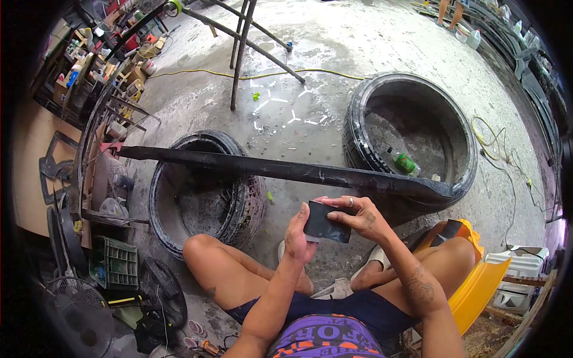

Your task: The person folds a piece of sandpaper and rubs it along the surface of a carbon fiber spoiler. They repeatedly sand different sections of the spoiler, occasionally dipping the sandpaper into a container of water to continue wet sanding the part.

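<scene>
Green-labelled bottle (406,163), plastic crate (122,278), caged fan (77,316), long yellow cable (200,70)

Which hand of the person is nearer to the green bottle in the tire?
Right. In the picture, the right hand is below and left of the bottle; the left hand is lower and farther left.

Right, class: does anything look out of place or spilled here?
Yes: a green plastic bottle lies on its side inside the black rubber tyre on the right, perhaps stray litter. White marks streak the grey concrete floor; whether spilled, I can't tell.
</scene>
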Demonstrator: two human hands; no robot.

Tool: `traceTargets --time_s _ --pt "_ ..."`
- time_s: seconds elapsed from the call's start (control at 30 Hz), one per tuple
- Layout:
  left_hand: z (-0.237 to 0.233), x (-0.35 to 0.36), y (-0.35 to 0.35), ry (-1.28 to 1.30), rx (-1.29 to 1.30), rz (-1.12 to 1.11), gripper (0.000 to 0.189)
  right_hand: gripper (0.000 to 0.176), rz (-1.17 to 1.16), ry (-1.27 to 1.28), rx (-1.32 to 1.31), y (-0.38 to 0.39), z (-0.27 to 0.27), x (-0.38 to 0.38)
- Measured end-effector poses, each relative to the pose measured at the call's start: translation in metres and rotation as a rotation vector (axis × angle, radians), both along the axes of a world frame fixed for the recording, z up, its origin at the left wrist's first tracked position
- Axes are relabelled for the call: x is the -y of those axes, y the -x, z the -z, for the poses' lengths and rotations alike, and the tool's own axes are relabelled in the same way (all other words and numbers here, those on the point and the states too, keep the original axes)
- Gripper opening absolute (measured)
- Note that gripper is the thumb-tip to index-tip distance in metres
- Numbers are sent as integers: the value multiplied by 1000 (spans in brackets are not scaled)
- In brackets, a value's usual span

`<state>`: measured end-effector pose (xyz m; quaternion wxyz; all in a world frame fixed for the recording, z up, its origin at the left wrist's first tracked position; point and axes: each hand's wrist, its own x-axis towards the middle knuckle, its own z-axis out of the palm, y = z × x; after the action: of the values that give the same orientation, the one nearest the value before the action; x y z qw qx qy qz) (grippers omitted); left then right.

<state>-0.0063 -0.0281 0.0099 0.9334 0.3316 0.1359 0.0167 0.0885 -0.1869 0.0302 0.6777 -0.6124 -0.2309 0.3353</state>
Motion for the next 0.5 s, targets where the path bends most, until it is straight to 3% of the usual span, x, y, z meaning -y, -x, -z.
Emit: traceTargets --time_s 0.43,0.5 --pt "-15 -10 0 -52 -60 51 45 35 -37 6 28 -2 -3 -1" --pt "-15 -8 0 -76 -59 41 44 33 51 -6 39 2 6 -4"
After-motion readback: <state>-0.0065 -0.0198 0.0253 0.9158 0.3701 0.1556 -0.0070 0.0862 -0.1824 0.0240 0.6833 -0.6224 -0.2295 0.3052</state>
